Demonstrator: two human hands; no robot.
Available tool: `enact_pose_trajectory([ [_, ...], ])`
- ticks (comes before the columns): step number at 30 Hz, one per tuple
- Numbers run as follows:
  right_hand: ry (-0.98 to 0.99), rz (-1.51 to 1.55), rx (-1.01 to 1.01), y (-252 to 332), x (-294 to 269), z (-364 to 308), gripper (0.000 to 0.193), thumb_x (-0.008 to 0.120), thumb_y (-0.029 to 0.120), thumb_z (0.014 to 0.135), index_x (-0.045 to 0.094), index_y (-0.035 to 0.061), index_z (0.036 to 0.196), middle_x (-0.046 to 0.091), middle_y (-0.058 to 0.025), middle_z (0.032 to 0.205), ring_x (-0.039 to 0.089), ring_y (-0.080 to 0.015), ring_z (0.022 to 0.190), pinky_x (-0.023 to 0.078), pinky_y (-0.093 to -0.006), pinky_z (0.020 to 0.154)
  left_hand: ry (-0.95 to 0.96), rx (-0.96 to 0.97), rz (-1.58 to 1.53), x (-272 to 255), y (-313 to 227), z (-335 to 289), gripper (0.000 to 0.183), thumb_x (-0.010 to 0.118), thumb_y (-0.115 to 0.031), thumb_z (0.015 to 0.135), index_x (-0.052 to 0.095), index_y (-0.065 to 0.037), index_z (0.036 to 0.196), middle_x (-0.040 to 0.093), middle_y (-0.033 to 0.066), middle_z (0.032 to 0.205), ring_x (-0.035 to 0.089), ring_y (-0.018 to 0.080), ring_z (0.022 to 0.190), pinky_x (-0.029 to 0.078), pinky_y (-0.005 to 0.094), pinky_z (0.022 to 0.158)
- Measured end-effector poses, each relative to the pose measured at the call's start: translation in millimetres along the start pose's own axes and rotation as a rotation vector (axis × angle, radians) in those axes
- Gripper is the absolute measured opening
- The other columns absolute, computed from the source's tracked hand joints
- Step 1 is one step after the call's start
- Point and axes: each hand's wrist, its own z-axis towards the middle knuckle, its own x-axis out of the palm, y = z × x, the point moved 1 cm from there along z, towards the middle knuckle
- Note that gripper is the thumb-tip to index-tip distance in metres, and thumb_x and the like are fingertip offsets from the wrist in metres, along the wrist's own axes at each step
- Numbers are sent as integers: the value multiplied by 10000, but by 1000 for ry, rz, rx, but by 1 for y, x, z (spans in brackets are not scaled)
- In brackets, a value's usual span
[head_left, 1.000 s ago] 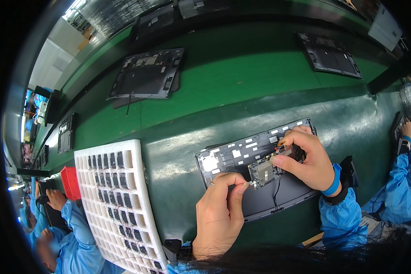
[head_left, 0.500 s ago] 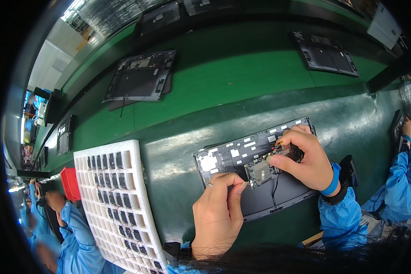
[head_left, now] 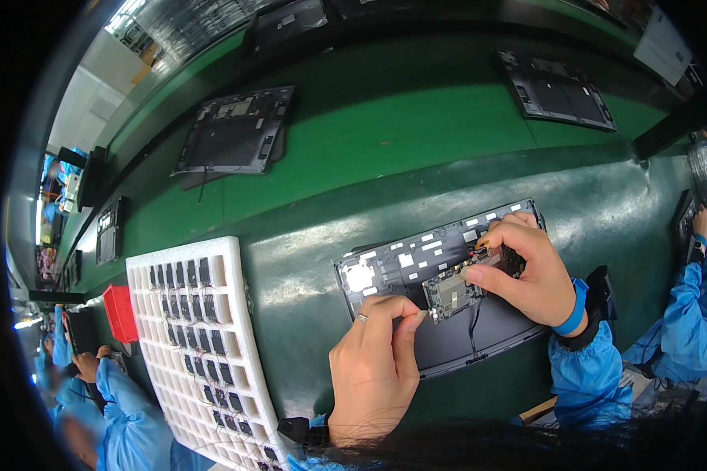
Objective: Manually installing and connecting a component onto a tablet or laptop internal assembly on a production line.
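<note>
A green circuit board [head_left: 454, 296] is tilted over a dark device shell [head_left: 448, 345] that lies on the work surface in front of me. My right hand [head_left: 530, 267] grips the board's right part between thumb and fingers, with short red and black wires showing by the fingertips. At the board's lower left corner, the thumb and forefinger of my left hand [head_left: 373, 365] are pinched together; whatever they hold is too small to make out. A black cable [head_left: 474, 330] runs from under the board to the shell's near edge. White stickers dot the shell's far strip.
To the left stands a white foam tray [head_left: 232, 314] with several small black wired parts in its slots. Beyond it is a red bin [head_left: 120, 314]. Similar shells [head_left: 236, 133] lie on the green belt [head_left: 369, 118]. Other people in blue work at both sides.
Shells on the green belt have shifted slightly left. At the far left, another person's hands have moved. My own hands and the board have barely moved.
</note>
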Motion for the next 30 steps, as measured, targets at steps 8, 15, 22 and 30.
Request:
enact_pose_trajectory([
  [8,1,0,-2,-3,-3,0,292,896,272,866,696,66,922,580,-21,819,515,-194,836,361,-362,936,-4,4,-9,4,-1,1,90,662,34,1030,613,-19,1083,649,100,920,587,182,687,453,292,601],
  [15,-3,-10,-12,-4,-6,0,298,894,273,868,692,60,916,571,-22,802,516,-194,818,365,-364,924,13,-33,5,5,-1,2,151,721,4,976,629,-57,1078,711,106,1000,722,349,818,572,416,689],
  [22,-7,6,-17,-8,-9,1,299,899,268,862,692,61,922,568,-25,791,523,-197,810,368,-366,921,-23,-30,-41,8,-5,3,69,679,19,1032,641,-12,1081,654,65,865,553,135,665,436,282,591],
  [30,-109,-34,-163,-11,-9,-1,292,927,202,812,718,59,957,653,-56,848,557,-240,801,424,-375,839,118,-199,-286,5,6,11,125,734,-60,1020,782,-19,1127,813,123,953,752,197,766,567,300,711],
])
